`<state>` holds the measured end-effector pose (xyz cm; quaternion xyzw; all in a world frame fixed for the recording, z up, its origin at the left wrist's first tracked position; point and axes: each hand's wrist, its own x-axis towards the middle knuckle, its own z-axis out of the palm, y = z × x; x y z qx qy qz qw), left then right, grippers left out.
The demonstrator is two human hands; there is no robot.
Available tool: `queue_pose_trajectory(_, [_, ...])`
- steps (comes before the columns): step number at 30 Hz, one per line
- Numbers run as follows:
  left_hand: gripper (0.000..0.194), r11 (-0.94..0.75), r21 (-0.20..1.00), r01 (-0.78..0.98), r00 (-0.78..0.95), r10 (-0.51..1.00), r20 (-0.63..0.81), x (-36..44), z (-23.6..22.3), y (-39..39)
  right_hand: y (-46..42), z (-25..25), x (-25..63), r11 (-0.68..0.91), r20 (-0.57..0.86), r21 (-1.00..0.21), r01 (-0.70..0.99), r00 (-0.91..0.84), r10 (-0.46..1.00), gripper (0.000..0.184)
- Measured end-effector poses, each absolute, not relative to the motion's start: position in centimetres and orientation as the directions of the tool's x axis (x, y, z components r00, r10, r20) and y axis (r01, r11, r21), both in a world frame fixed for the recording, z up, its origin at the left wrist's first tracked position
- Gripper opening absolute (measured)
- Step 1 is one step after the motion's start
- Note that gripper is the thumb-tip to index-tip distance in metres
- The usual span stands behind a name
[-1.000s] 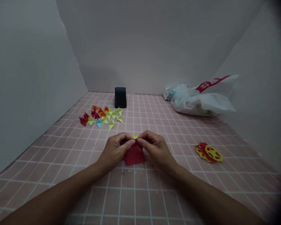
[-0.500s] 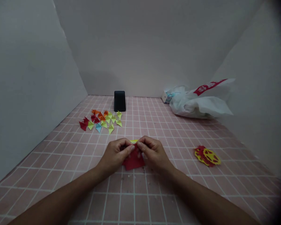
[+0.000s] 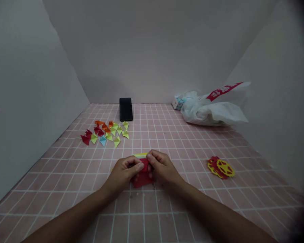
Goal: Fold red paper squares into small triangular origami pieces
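My left hand [image 3: 124, 172] pinches a small piece of red paper [image 3: 145, 164] between thumb and curled fingers. Opposite it, my right hand [image 3: 164, 168] grips the paper's right side with thumb and forefinger. More red paper [image 3: 142, 180] shows below the fingers; I cannot tell whether it is the same sheet. Just beyond the fingertips, yellow and pale sheet edges [image 3: 140, 155] stick out. Both palms face inward, and the fingers hide much of the paper.
Small folded paper figures [image 3: 106, 131] in red, orange, yellow and blue lie at the left. Behind them is a black phone [image 3: 126, 109]. A white plastic bag [image 3: 212, 113] and a patterned box [image 3: 177, 102] sit back right. Red and yellow cut-outs [image 3: 221, 167] lie right.
My hands have moved slightly apart, the left one lower and leftward, so more of the yellow and pale sheet edges shows. The camera view has shifted a little.
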<state>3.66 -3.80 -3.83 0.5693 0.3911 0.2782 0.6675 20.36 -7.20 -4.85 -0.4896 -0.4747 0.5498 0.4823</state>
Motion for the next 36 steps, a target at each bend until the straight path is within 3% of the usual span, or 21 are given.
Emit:
queue_pose_trajectory(3, [0.032,0.198,0.98,0.031,0.48,0.857,-0.188,3.7,-3.8,-4.0,-7.3,-4.7,20.0,-0.103,-0.088,-0.982,-0.158,-0.099,0.991,0.044])
queue_pose_trajectory(6, [0.033,0.188,0.982,0.011,0.444,0.879,-0.173,3.7,-3.8,-4.1,-7.5,-4.6,19.7,-0.117,-0.095,-0.979,-0.167,-0.134,0.986,0.038])
queue_pose_trajectory(11, [0.032,0.209,0.978,-0.018,0.469,0.865,-0.177,3.7,-4.2,-3.8,-7.5,-4.5,19.9,-0.128,-0.111,-0.983,-0.131,-0.129,0.985,0.034])
queue_pose_trajectory(15, [0.035,0.204,0.979,-0.024,0.51,0.845,-0.163,3.6,-4.4,-3.6,-7.2,-4.2,20.5,-0.066,-0.053,-0.997,-0.04,-0.273,0.961,0.03])
queue_pose_trajectory(18, [0.034,0.106,0.994,0.019,0.509,0.855,-0.101,3.4,-4.0,-3.7,-7.4,-4.0,20.5,-0.022,-0.021,-1.0,0.002,-0.336,0.942,0.028])
queue_pose_trajectory(25, [0.033,-0.162,0.975,0.152,0.414,0.906,0.086,3.2,-3.9,-4.7,-8.0,-4.3,19.8,0.051,0.029,-0.996,0.079,-0.249,0.968,0.031])
queue_pose_trajectory(31, [0.033,-0.248,0.951,0.183,0.444,0.884,0.145,3.3,-4.2,-5.0,-8.3,-4.2,19.6,0.085,0.061,-0.992,0.089,-0.245,0.968,0.035])
queue_pose_trajectory(36, [0.035,-0.289,0.94,0.182,0.441,0.878,0.184,3.3,-4.6,-5.1,-8.6,-4.4,19.4,0.026,0.002,-0.995,0.095,-0.243,0.97,0.038])
